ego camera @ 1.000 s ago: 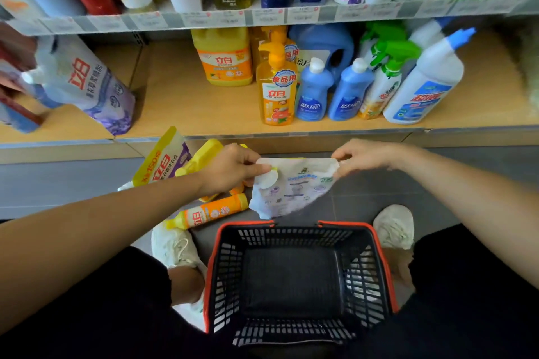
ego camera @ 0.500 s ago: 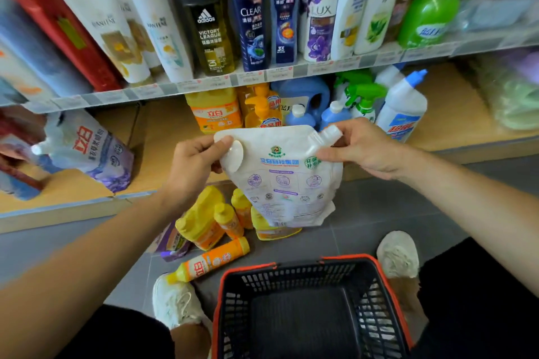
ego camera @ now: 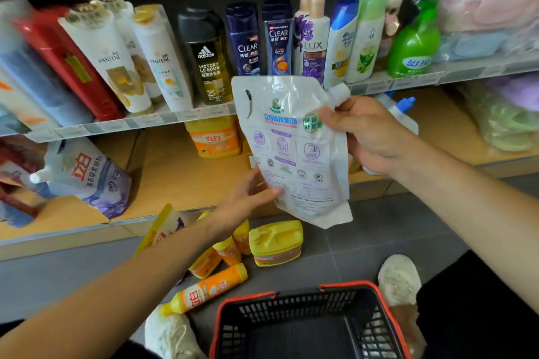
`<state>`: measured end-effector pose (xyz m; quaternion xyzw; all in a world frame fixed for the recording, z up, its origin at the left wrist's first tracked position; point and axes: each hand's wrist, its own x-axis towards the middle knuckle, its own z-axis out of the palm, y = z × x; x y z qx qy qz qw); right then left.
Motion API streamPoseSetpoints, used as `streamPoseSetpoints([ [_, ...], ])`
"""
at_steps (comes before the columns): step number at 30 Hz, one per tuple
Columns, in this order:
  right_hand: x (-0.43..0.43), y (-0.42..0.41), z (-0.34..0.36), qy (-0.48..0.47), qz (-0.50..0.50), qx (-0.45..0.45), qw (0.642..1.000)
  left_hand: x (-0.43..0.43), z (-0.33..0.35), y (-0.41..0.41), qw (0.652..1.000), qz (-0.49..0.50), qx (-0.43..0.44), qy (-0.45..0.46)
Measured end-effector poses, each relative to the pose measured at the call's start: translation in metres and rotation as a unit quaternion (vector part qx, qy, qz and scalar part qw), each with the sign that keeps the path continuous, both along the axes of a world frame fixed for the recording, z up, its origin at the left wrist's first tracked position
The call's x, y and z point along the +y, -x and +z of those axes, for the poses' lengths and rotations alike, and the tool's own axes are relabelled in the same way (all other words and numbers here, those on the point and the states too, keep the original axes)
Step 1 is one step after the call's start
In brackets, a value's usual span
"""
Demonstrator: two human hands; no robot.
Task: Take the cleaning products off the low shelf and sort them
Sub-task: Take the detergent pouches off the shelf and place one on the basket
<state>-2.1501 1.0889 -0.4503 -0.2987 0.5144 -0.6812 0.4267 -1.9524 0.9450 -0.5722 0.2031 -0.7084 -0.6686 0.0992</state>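
Note:
I hold a white refill pouch (ego camera: 291,148) upright in front of the shelves. My right hand (ego camera: 370,134) grips its right edge just below the spout, thumb on the printed front. My left hand (ego camera: 245,198) pinches the pouch's lower left edge, thumb on the front. On the low wooden shelf (ego camera: 175,172) lie a purple-and-white pouch (ego camera: 90,178) at the left and a yellow jug (ego camera: 214,137) behind the held pouch. A white bottle with a blue cap (ego camera: 405,114) shows behind my right hand. Other shelf bottles are hidden by the pouch.
On the grey floor lie a yellow jug (ego camera: 275,242), an orange bottle (ego camera: 204,290), a yellow pouch (ego camera: 160,227) and more yellow bottles. A black basket with a red rim (ego camera: 291,294) stands between my shoes. Shampoo bottles (ego camera: 245,41) fill the upper shelf.
The pouch has risen from just above the basket to in front of the shelves. My left hand left its top left corner and now holds the lower left edge. The view tilted up.

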Motion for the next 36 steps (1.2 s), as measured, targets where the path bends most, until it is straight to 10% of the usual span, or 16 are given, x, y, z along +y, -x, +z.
streamPoseSetpoints([
  [12, -0.004, 0.013, 0.007, -0.014, -0.088, -0.083, 0.993, -0.006, 0.003, 0.006, 0.995, 0.056, 0.041, -0.074],
  [25, -0.021, -0.005, -0.001, 0.004, -0.017, 0.262, 0.965, -0.030, -0.013, -0.049, 0.993, -0.003, -0.090, 0.074],
  [32, -0.057, -0.028, -0.004, -0.022, 0.024, 0.393, 0.919, -0.089, -0.055, -0.133, 0.887, 0.112, -0.280, 0.350],
  [36, -0.083, -0.032, -0.015, -0.043, 0.043, 0.401, 0.914, -0.114, -0.078, -0.179, 0.827, 0.190, -0.396, 0.351],
])
